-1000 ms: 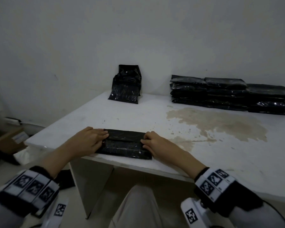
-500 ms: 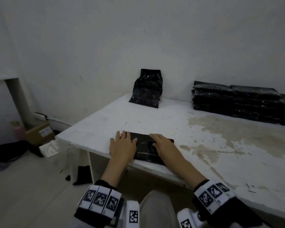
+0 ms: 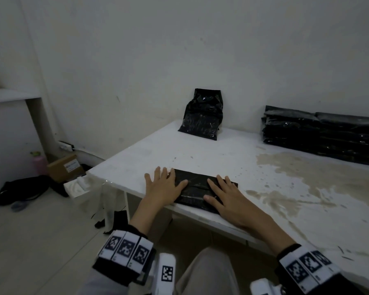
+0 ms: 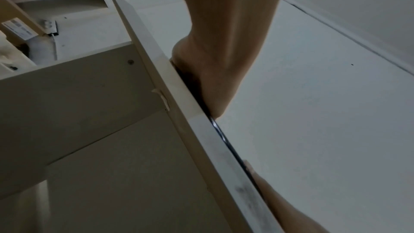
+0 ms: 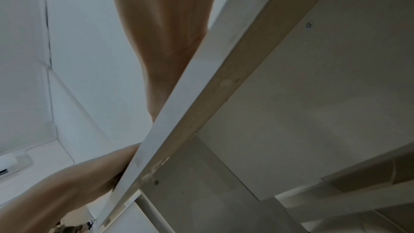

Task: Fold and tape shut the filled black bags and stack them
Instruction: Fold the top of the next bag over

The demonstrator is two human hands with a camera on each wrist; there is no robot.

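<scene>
Both hands are flat on the folded bag [image 3: 197, 186] at the near edge of the table [image 3: 285, 188]. The left hand [image 3: 163, 187] lies palm down over the bag's left end, fingers straight and spread, with the outer ones reaching past the bag onto the bare tabletop. The right hand [image 3: 226, 195] covers the bag's right end, fingers straight and laid flat, the thumb stretched across the near part of the bag. Neither hand curls round anything; they press on the bag from above.

The bag lies flat and folded, its long side along the table's near edge, close to the table's left corner. From the left wrist view only a thin dark sliver of the bag [image 4: 220, 131] shows above the table edge [image 4: 179, 98], under the heel of the left hand [image 4: 208, 84]. The right wrist view shows the table edge [image 5: 201, 81] from below, with the forearm behind it; the fingers are hidden there.

Far back, against the wall, an upright bag [image 3: 202, 116] leans with its top crumpled. To the far right, a stack [image 3: 320, 135] of flat black bags sits by the wall. A brownish stain [image 3: 307, 167] spreads across the right part of the tabletop. On the floor to the left sit a cardboard box [image 3: 65, 167] and a pink bottle [image 3: 38, 163].
</scene>
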